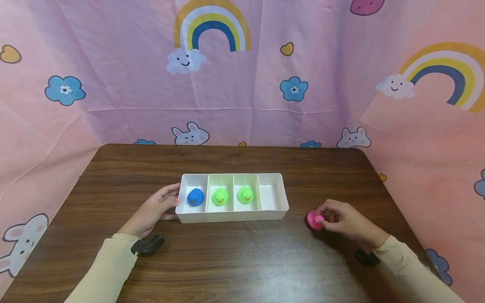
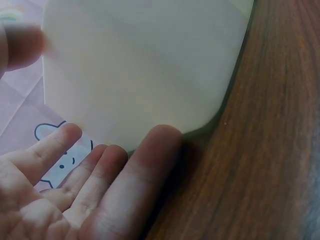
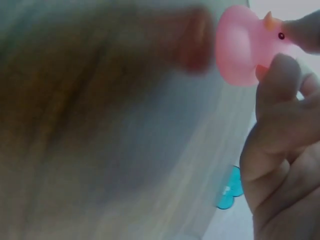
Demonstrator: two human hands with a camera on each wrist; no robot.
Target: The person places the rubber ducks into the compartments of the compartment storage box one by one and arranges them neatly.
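A long white divided tray (image 1: 232,216) stands on the table. My left hand (image 1: 153,210) rests at its left end, thumb by the rim and mostly straight fingers (image 2: 135,185) touching the end wall. One blue rubber duck (image 1: 195,197) sits in the leftmost compartment. The two middle compartments each hold a green rubber duck (image 1: 220,197), and the rightmost has none. Right of the tray, my right hand (image 1: 346,219) pinches a pink rubber duck (image 1: 314,219) between thumb and fingers. In the right wrist view the pink duck's orange beak and one eye show.
The dark wood table (image 1: 235,261) has its far edge against a pink patterned cloth (image 1: 129,75), which also hangs at both sides. Dark wrist straps (image 1: 147,245) sit at both sleeves.
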